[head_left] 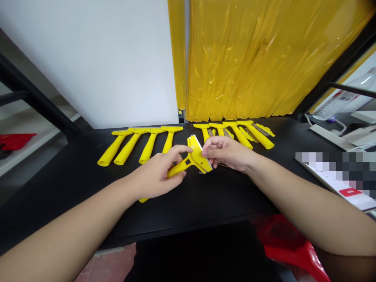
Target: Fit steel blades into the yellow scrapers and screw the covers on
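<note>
Head view: a yellow scraper is being held above the black tabletop, near the picture's centre, with its handle being pointed toward eight o'clock. The handle is being grasped by the left hand; the metal edge of its head is being pinched by the right hand. From it, four scrapers are being supported at ten o'clock, a second row of scrapers at two o'clock.
</note>
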{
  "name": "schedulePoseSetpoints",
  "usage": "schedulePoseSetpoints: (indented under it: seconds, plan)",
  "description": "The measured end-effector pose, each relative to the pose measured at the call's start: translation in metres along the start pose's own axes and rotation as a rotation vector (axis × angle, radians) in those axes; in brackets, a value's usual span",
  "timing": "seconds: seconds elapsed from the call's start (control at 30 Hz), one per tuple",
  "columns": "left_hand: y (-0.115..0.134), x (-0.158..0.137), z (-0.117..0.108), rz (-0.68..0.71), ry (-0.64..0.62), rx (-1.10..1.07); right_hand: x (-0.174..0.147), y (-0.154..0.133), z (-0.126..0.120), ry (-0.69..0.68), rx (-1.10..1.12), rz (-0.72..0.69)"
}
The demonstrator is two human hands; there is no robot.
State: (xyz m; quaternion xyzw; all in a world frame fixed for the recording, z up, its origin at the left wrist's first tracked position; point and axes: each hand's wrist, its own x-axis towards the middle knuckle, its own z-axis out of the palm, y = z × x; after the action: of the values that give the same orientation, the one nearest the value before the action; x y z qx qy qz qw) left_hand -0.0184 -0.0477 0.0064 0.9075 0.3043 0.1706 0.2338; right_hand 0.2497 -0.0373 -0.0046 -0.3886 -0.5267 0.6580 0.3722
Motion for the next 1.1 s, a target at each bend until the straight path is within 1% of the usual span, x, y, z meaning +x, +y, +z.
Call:
schedulePoseSetpoints:
  seconds: [0.13,0.33,0.53,0.73,0.9,1.1]
  plan:
    - [0.002,0.0,-0.002,0.006,-0.019,0.021,0.0,0.001,0.001,-0.009,-0.033,-0.003]
    - [0.002,0.001,-0.002,0.03,-0.012,0.083,-0.001,0.0,0.004,-0.013,-0.05,-0.003]
    - [-0.002,0.001,0.001,0.085,0.014,0.152,-0.001,0.001,0.005,-0.039,-0.087,-0.02]
    - [-0.003,0.001,0.0,0.171,0.024,0.155,0.001,0.005,0.003,-0.044,-0.093,-0.039]
    - [-0.006,-0.002,-0.001,0.199,0.097,0.256,0.002,0.006,0.002,-0.043,-0.091,-0.026]
    - [-0.01,-0.003,0.0,0.335,0.163,0.303,0.001,0.005,0.001,-0.062,-0.073,-0.011]
